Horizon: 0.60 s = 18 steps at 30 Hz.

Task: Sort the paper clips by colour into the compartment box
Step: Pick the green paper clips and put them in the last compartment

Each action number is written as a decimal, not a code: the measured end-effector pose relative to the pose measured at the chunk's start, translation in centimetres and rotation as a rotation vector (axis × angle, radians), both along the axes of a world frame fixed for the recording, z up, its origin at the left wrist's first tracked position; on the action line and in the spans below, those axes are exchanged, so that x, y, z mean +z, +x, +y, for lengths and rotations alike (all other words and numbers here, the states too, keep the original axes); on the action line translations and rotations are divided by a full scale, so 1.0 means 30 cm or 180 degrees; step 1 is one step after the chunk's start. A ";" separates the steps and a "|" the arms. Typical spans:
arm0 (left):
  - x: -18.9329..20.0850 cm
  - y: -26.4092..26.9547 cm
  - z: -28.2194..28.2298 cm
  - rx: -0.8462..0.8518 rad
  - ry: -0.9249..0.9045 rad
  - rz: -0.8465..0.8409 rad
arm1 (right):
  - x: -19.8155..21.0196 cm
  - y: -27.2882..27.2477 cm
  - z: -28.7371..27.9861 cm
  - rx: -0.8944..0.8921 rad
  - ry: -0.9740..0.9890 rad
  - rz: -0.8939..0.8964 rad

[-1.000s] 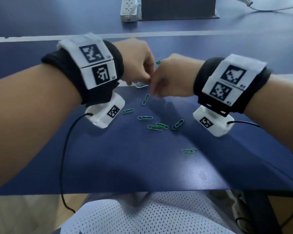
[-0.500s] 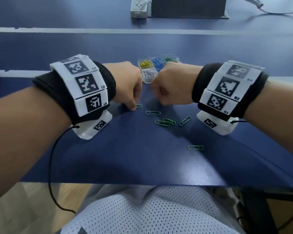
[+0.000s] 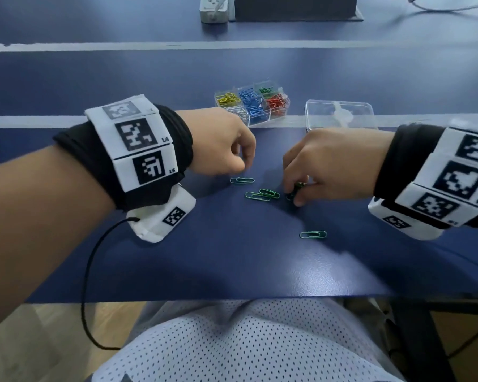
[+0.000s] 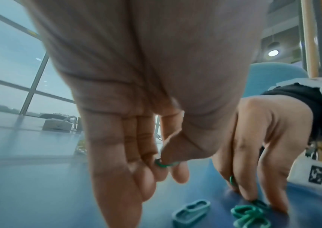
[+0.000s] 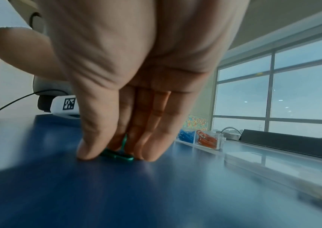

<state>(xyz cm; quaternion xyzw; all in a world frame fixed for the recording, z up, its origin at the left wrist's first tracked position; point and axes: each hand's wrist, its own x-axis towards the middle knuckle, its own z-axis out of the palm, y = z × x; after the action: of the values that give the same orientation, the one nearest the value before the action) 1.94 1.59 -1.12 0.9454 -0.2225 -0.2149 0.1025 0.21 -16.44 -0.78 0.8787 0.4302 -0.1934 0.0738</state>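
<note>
Item: green paper clips. Our right hand (image 3: 323, 164) pinches one clip (image 5: 117, 155) flat on the counter (image 3: 232, 257); our left hand (image 3: 221, 146) holds another (image 4: 165, 163). The compartment box (image 3: 253, 106) lies straight ahead, nearer the left grip.

Blue bench (image 3: 232, 266) crossed by two pale stripes (image 3: 177, 46). At its far edge, a white power strip (image 3: 213, 8) lies just beside a dark box (image 3: 295, 8); a grey cable (image 3: 450, 6) trails at far right. Large windows (image 5: 292, 95) line the room. A light-blue chair (image 4: 273, 77) stands behind.
</note>
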 end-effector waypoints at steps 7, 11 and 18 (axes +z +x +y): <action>0.023 -0.008 -0.032 0.0409 -0.0989 0.1193 | -0.005 -0.043 -0.011 -0.0064 0.0019 -0.0248; 0.000 -0.004 -0.035 0.0104 -0.0332 0.0515 | -0.021 -0.033 -0.033 -0.0353 0.0129 -0.0278; -0.026 -0.009 -0.059 -0.0261 0.0418 -0.0087 | -0.005 -0.090 -0.071 -0.0312 0.0579 0.0234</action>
<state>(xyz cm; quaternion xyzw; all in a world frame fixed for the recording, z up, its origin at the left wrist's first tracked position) 1.68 -0.16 -1.90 0.9431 -0.2478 -0.2201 0.0283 -2.49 -18.59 -0.92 0.8940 0.4049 -0.1891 -0.0317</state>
